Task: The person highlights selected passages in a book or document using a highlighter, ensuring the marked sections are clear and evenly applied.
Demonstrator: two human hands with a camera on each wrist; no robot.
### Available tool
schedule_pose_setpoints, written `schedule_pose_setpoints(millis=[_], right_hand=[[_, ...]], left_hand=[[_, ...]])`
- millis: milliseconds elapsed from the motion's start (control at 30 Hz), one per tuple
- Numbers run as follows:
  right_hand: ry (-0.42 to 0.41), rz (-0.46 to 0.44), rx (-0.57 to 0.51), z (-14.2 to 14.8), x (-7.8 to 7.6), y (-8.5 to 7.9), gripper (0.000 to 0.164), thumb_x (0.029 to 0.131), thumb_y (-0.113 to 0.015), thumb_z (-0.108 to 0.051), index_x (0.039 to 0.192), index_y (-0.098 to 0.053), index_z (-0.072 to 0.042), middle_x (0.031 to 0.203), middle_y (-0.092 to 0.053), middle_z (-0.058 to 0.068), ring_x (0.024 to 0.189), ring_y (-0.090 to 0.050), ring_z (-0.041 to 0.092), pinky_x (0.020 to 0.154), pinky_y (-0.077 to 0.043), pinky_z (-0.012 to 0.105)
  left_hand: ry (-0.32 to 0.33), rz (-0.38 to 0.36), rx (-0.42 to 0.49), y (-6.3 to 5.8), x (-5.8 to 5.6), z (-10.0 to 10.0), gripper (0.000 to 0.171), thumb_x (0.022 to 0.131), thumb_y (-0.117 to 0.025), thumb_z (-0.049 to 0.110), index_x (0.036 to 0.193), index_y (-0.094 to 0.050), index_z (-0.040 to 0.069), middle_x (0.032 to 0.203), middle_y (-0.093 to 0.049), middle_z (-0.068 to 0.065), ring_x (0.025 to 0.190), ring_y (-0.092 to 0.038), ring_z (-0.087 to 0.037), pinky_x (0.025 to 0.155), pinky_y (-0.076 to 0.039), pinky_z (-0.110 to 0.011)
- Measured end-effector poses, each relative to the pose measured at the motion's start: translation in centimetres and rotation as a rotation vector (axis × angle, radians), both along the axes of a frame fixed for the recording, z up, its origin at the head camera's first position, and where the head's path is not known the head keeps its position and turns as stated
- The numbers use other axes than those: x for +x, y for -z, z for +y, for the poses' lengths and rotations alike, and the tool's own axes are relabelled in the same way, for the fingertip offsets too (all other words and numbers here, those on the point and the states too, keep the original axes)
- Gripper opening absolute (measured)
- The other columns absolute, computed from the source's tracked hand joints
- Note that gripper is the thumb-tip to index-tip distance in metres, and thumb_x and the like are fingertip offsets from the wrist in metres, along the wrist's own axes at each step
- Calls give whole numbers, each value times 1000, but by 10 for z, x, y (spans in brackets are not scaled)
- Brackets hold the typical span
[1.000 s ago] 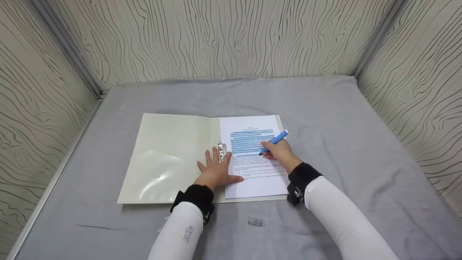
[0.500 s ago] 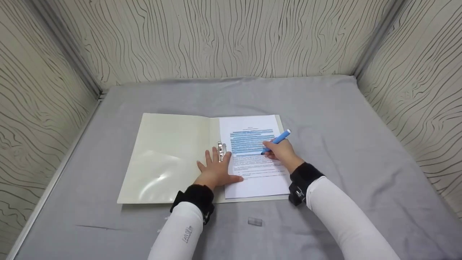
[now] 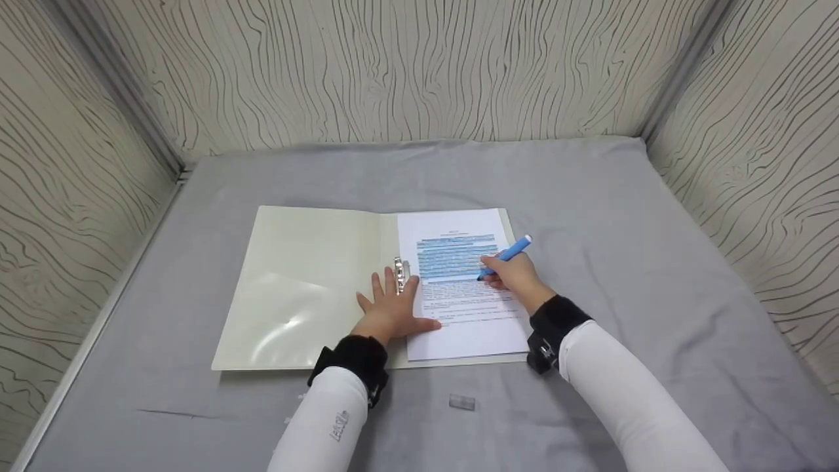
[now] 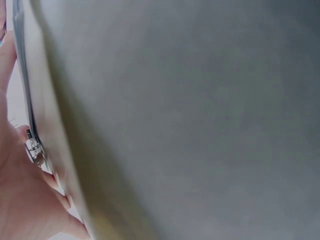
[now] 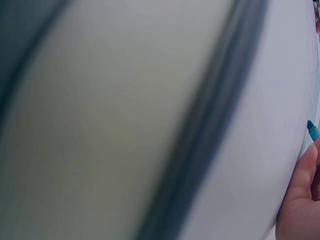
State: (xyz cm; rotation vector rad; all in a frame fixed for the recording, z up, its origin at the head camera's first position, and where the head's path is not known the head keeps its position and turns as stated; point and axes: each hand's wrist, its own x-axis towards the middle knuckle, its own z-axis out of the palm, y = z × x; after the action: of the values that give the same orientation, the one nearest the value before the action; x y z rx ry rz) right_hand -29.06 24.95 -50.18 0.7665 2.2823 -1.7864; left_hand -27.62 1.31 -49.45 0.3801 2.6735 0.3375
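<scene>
My right hand (image 3: 516, 274) pinches a blue marker (image 3: 514, 249), its dark tip down on the printed page (image 3: 459, 341) in the head view. Blue ink covers the upper lines of text, while lower lines are plain black print. In the right wrist view the marker's tip (image 5: 311, 126) shows at the far right beside my thumb. My left hand (image 3: 392, 313) lies spread over the inner edge of the page, near the metal ring clip (image 3: 399, 270). Beneath the page lies an open cream folder (image 3: 295, 262), with a clear pocket on its left cover.
A small clear grey piece (image 3: 462, 402), perhaps a cap, lies in front of the folder. Grey cloth (image 3: 590, 196) covers the table. Patterned panels (image 3: 406, 65) stand at the back and both sides.
My right hand and the marker have slid slightly to the right along a text line just below the blue band. My left hand has stayed in place.
</scene>
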Motion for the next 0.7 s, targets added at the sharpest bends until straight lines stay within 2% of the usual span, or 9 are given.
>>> schedule_pose_setpoints(millis=[267, 500, 700], right_hand=[[13, 0, -26, 3, 0, -1, 30, 88, -65, -22, 98, -47, -1, 70, -59, 5, 54, -59, 6, 55, -50, 18], [12, -20, 2, 5, 1, -2, 33, 88, -65, -25, 102, -48, 1, 73, -59, 6, 57, -60, 7, 58, -50, 18], [24, -19, -24, 8, 2, -2, 33, 89, -65, -25, 102, -48, 0, 74, -59, 6, 59, -61, 8, 60, -51, 19]], left_hand=[[4, 9, -19, 3, -1, 0, 102, 67, -64, 71, 149, -22, 28, 154, 2, -20, 138, 7, -43, 100, -5, -69], [-1, -1, -14, 3, -2, 0, 102, 67, -64, 71, 149, -23, 28, 154, 2, -20, 138, 7, -43, 100, -4, -69], [1, -6, -5, 2, -1, 0, 102, 67, -64, 71, 149, -22, 28, 154, 4, -20, 138, 8, -42, 100, -4, -69]])
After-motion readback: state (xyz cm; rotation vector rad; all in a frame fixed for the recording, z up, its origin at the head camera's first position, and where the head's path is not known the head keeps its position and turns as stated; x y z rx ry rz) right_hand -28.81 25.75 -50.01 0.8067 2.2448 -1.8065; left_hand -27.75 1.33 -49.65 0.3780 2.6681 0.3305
